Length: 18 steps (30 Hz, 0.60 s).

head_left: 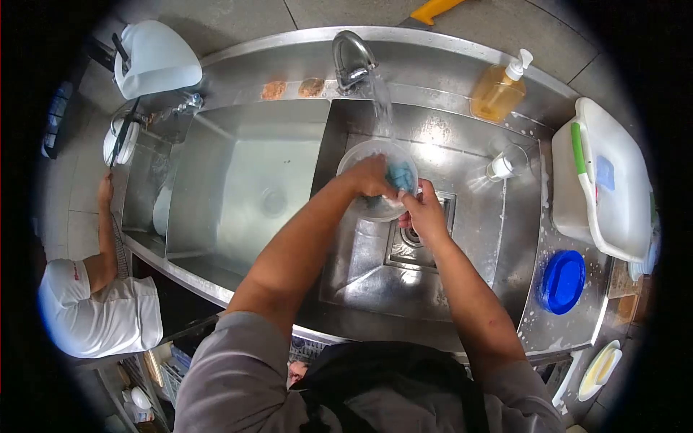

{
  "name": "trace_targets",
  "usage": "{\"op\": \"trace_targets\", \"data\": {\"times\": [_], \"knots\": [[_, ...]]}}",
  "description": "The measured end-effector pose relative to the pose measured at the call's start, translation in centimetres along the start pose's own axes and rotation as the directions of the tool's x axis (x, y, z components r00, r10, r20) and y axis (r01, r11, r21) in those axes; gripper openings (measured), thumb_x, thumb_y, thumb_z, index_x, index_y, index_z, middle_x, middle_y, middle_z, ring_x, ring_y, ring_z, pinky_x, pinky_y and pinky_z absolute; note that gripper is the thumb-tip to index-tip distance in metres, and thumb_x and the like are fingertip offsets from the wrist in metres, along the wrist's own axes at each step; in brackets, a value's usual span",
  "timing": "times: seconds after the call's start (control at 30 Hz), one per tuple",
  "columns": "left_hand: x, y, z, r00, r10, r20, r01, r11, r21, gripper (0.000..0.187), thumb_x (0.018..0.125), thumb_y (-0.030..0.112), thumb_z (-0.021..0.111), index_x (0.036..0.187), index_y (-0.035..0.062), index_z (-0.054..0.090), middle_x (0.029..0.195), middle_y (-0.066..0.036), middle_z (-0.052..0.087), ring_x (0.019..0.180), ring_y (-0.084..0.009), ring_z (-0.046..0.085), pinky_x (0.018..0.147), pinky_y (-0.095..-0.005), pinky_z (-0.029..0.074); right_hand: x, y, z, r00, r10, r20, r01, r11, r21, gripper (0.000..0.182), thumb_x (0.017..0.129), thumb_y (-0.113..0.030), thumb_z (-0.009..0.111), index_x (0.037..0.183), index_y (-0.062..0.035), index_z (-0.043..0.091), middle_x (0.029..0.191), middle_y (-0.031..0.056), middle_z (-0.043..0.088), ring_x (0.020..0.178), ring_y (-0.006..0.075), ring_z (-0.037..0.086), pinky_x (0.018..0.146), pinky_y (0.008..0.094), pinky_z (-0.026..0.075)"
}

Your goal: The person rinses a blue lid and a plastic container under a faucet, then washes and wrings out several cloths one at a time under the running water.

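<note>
Under the running faucet (352, 65), a clear round plastic container (351, 155) is tilted over the right sink basin (462, 289). My right hand (426, 211) grips its rim from the right side, fingers wrapped around the edge. Inside the container, my left hand (368, 175) is closed on a light blue cloth (401, 175); its fingertips are partly hidden. Water falls into the container near its far rim. Below the container is the drain (410, 237). A clear glass (507, 162) lies on its side in the same basin.
Water fills the left basin (249, 173). A soap pump bottle (498, 90) stands on the back ledge. On the right counter are a white tub (570, 195) and a blue lid (563, 281). At left are a white jug (155, 61) and another person (108, 307).
</note>
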<state>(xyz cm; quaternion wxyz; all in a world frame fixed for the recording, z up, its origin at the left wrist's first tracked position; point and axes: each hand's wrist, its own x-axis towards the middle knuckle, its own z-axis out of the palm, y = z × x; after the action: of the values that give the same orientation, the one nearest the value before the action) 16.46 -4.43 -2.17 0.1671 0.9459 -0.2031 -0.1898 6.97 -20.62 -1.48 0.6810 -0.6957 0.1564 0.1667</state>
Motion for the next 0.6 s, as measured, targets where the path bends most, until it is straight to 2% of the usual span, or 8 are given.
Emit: {"op": "trace_targets", "data": {"times": [0.07,0.2,0.27,0.3,0.37,0.43,0.53,0.6], "knots": [[-0.2,0.1,1.7,0.995,-0.017,-0.101,0.023,0.998,0.063,0.079,0.065,0.048,0.081,0.119,-0.0055,0.059,0.118,-0.03,0.061,0.112,-0.039,0.06,0.098,-0.0413,0.047,-0.1,0.8,0.4,0.999,0.014,-0.052,-0.001,0.968,0.25,0.047,0.091,-0.02,0.063,0.13,-0.002,0.044,0.084,0.0112,0.062,0.058,0.0133,0.058,0.047,0.0288,0.05],[-3.8,2.5,-2.8,0.998,-0.064,-0.015,0.063,0.996,-0.055,0.083,0.067,0.047,0.08,0.126,-0.0046,0.053,0.123,-0.028,0.059,0.119,-0.0384,0.056,0.102,-0.046,0.043,-0.4,1.5,0.1,0.997,0.052,-0.049,-0.036,0.959,0.281,0.051,0.092,-0.02,0.063,0.135,-0.0025,0.042,0.087,0.0119,0.063,0.058,0.0125,0.059,0.046,0.0278,0.049],[-4.1,1.8,-3.3,0.997,-0.003,0.075,0.018,0.982,-0.188,0.083,0.07,0.045,0.078,0.13,-0.0044,0.049,0.124,-0.028,0.058,0.12,-0.0394,0.055,0.103,-0.0474,0.042,-0.2,2.1,-0.3,0.999,-0.017,-0.031,0.023,0.981,0.192,0.048,0.091,-0.02,0.062,0.132,0.0007,0.047,0.092,0.0162,0.066,0.064,0.021,0.063,0.055,0.0343,0.053],[-3.8,0.9,-2.4,0.996,0.087,-0.021,-0.09,0.976,-0.198,0.073,0.073,0.04,0.076,0.125,-0.0053,0.053,0.122,-0.029,0.059,0.117,-0.04,0.056,0.1,-0.0459,0.043,0.1,2.6,-0.5,0.999,-0.014,-0.031,0.02,0.981,0.195,0.048,0.091,-0.02,0.062,0.132,0.0007,0.047,0.092,0.0162,0.066,0.064,0.021,0.063,0.055,0.0343,0.053],[-2.7,0.1,0.3,0.978,0.176,-0.111,-0.195,0.961,-0.197,0.062,0.075,0.034,0.074,0.12,-0.0061,0.057,0.119,-0.029,0.06,0.114,-0.0406,0.058,0.098,-0.0443,0.045,1.2,3.4,-0.9,0.957,-0.253,-0.139,0.199,0.927,-0.318,0.041,0.09,-0.022,0.06,0.123,0.0013,0.055,0.095,0.0202,0.067,0.073,0.0313,0.065,0.071,0.0403,0.053],[-1.1,0.7,3.8,0.979,-0.107,-0.176,0.124,0.988,0.089,0.052,0.081,0.033,0.068,0.115,-0.0056,0.059,0.111,-0.027,0.064,0.111,-0.0411,0.059,0.096,-0.0461,0.047,2.1,2.2,-1.2,0.949,-0.276,-0.156,0.215,0.922,-0.321,0.038,0.09,-0.022,0.059,0.12,0.0009,0.057,0.094,0.0216,0.067,0.077,0.0342,0.065,0.076,0.0411,0.052],[0.1,0.1,2.8,0.985,-0.008,-0.173,0.004,1.0,-0.024,0.049,0.082,0.035,0.067,0.106,-0.0067,0.062,0.111,-0.027,0.064,0.107,-0.0393,0.062,0.092,-0.0463,0.049,3.6,0.9,-2.9,0.91,-0.372,-0.183,0.288,0.885,-0.366,0.033,0.09,-0.024,0.059,0.114,-0.0024,0.062,0.086,0.0212,0.067,0.079,0.0348,0.065,0.076,0.0411,0.05],[-1.3,0.5,-0.5,0.982,-0.035,-0.187,0.002,0.985,-0.174,0.046,0.085,0.034,0.065,0.107,-0.0054,0.063,0.11,-0.028,0.063,0.105,-0.0411,0.062,0.091,-0.0462,0.049,3.5,1.0,-4.0,0.942,-0.289,-0.173,0.204,0.899,-0.388,0.033,0.09,-0.026,0.06,0.114,-0.0035,0.063,0.081,0.018,0.066,0.077,0.0304,0.065,0.072,0.0388,0.05]]}}
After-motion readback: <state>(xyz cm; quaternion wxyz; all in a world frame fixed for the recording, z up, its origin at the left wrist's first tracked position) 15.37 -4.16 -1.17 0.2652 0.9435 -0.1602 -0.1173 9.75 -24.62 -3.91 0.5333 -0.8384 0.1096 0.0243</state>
